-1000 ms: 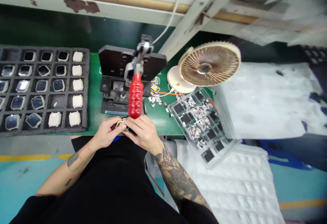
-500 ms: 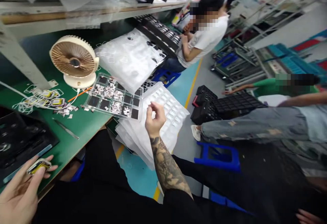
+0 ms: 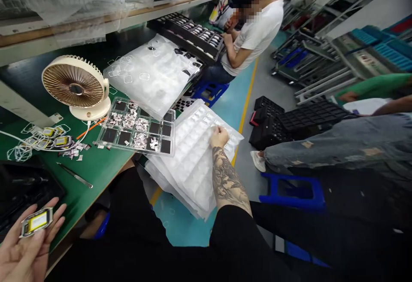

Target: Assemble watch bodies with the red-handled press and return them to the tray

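The left hand [image 3: 22, 247] sits at the near left corner, palm up, fingers pinching a small rectangular module with a yellow face [image 3: 36, 221]; its long axis runs left-right, tilted slightly up to the right. The right hand [image 3: 219, 137] is well apart to the right, fingers curled down onto the top clear blister tray [image 3: 193, 166] of a stack just beside the green bench [image 3: 96, 166]. Whether they grip anything cannot be told.
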`<state>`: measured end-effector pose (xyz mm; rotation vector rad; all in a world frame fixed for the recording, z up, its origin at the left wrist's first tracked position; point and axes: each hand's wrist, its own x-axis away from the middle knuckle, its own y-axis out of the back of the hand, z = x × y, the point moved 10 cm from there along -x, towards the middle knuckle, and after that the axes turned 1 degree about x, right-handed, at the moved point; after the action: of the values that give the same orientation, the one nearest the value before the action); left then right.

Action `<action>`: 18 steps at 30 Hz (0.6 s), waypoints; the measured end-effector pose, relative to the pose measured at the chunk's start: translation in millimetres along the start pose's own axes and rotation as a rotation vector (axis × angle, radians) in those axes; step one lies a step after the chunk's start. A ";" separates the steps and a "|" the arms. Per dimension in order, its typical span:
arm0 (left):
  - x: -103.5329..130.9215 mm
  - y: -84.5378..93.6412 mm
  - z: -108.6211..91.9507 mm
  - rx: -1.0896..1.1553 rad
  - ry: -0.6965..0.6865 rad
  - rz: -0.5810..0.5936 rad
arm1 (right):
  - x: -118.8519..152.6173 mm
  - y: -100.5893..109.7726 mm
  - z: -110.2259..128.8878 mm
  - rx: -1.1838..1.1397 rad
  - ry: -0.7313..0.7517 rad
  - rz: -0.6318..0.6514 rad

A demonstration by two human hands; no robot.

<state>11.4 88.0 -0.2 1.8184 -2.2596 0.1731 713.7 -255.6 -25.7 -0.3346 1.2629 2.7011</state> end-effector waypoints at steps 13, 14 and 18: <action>6.9 -40.3 0.6 0.187 0.067 0.008 | 341.8 -8.5 285.8 -0.903 0.739 0.680; 7.1 -40.9 0.6 0.212 0.074 0.016 | 378.8 -12.7 304.2 -0.941 0.796 0.818; 14.8 -31.7 2.9 0.304 0.079 0.004 | 474.3 -19.8 352.4 -1.082 0.910 1.156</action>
<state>39.0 66.3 -0.9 1.9090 -2.2815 0.6083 210.7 44.0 56.2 -1.4075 -0.4638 4.2385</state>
